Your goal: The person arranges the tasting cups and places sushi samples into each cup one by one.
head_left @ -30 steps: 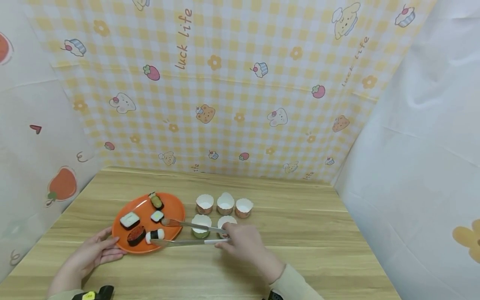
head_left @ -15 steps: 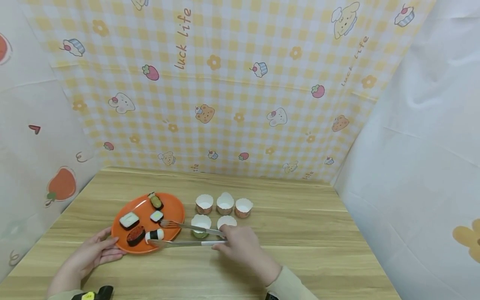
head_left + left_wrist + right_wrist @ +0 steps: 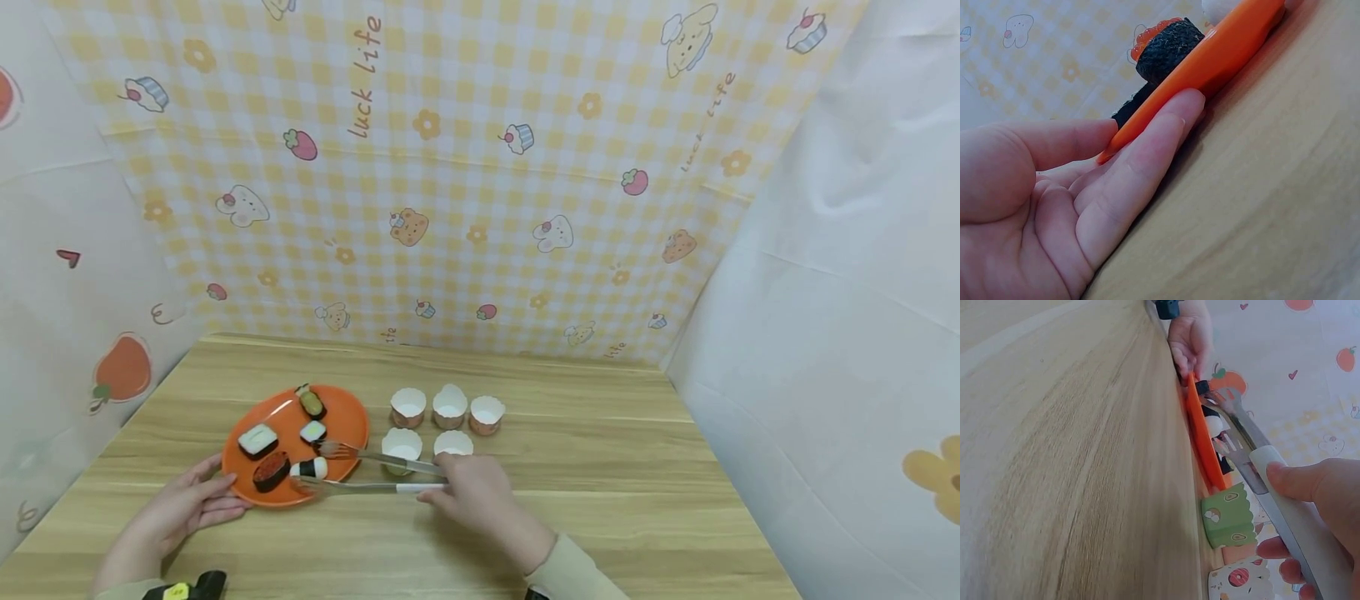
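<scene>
My left hand (image 3: 180,508) grips the near-left rim of an orange oval plate (image 3: 342,410); in the left wrist view the thumb lies at the rim and fingers reach beneath. Metal tongs (image 3: 375,488) with fork-like ends and pale handles are held in my right hand (image 3: 476,493). The tongs' ends stand apart over the plate, either side of a white sushi piece with a black band (image 3: 309,469); contact cannot be told. Also on the plate are a red roe sushi (image 3: 272,472), a white-topped sushi (image 3: 258,441), a small roll (image 3: 313,432) and a yellowish-topped sushi (image 3: 312,404).
Several paper baking cups stand right of the plate in two rows, including a green cup (image 3: 1229,515) and a brown cup (image 3: 486,418). My right hand partly hides a front cup (image 3: 453,442). A checked cloth (image 3: 480,275) hangs behind the wooden table (image 3: 600,483).
My right hand and the tongs have shifted slightly left and nearer the plate, and the tongs' ends sit a little closer together. My left hand keeps its place on the rim.
</scene>
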Demonstrator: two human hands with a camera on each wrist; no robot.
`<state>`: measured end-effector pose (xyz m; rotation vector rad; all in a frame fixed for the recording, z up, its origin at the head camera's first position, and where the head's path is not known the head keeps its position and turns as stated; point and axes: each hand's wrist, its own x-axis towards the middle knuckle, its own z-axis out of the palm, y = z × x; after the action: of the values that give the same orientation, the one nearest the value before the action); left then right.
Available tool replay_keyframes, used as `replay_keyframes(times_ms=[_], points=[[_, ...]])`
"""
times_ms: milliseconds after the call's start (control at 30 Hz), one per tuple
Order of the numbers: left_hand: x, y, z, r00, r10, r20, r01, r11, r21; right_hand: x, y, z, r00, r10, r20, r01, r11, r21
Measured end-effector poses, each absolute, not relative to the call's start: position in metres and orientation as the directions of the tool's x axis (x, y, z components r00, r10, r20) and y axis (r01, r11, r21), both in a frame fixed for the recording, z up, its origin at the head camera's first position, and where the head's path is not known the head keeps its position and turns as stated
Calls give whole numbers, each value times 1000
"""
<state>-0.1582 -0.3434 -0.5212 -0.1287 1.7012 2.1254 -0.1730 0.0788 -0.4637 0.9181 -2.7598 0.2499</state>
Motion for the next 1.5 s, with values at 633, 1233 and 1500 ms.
replay_keyframes(times_ms=[633, 1233, 1500], points=[[-158, -343, -523, -912, 250, -324, -373, -180, 910, -173, 73, -469, -776, -568, 273, -613, 781, -118], [-159, -344, -522, -910, 242, -336, -379, -164, 911, -172, 73, -478, -739, -572, 355, -629, 775, -59], [-159, -343, -522, -910, 247, -332, -378, -171, 910, -170, 74, -479, -734, -571, 368, -630, 775, -54]])
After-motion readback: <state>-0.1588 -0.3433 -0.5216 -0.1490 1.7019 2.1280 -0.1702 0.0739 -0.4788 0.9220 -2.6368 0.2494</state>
